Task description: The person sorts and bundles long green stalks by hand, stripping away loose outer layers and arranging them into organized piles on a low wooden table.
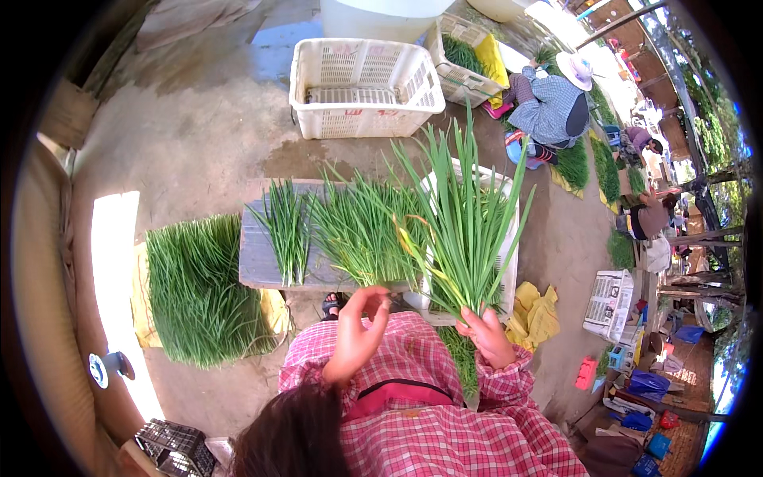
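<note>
My right hand (489,338) grips a bunch of garlic chives (468,244) by its lower stems, leaves fanned upward. Several yellowed blades (424,253) stick out on the bunch's left side. Fingers curled and apart, my left hand (359,337) holds nothing visible, just before the near edge of a low grey bench (255,262). On that bench lie a small narrow bundle of chives (288,235) and a wider loose pile (365,238). Behind the held bunch, and partly hidden by it, a white plastic crate (508,286) contains more chives.
A large stack of chives (202,292) lies on the ground left of the bench. Beyond stands a white slatted crate (366,119). Yellow sacking (533,310) lies at right. A person in a hat (551,107) sits at upper right, near another crate (459,89) of greens.
</note>
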Demonstrator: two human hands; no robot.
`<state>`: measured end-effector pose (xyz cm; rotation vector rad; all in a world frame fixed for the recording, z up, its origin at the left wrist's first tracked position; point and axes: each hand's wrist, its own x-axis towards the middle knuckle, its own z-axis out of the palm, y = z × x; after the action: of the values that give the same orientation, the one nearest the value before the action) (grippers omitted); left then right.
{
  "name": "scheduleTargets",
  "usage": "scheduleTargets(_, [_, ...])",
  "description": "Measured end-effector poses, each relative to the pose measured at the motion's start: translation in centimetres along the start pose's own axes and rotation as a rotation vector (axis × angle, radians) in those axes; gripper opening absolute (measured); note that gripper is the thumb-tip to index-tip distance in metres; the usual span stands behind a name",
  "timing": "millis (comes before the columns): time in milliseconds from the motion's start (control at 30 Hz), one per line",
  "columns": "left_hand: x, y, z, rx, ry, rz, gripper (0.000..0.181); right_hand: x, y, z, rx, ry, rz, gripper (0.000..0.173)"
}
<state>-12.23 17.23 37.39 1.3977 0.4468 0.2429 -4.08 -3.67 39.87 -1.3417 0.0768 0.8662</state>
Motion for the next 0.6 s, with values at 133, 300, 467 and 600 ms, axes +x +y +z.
scheduleTargets(133, [0.1, 6.3, 2.1, 0.102, -0.034, 0.243, 0.034, -1.1, 0.9, 2.4, -0.279, 0.086, -0.235, 0.030])
scheduleTargets(300, [-0.5, 9.9, 2.9, 0.189, 0.011, 0.391, 0.066, -1.5, -1.0, 6.3, -0.704, 0.224, -0.538, 0.038])
scheduleTargets(467, [-0.3, 12.1, 3.3, -0.083, -0.108, 0.305, 0.079, -1.3, -1.7, 9.1, -0.899, 0.383, -0.769, 0.054])
scheduleTargets(600, [-1.7, 13.5, 1.1, -0.268, -0.191, 0.167, 0.081, -0.5, -1.2, 10.3, -0.885, 0.362, -0.981, 0.055])
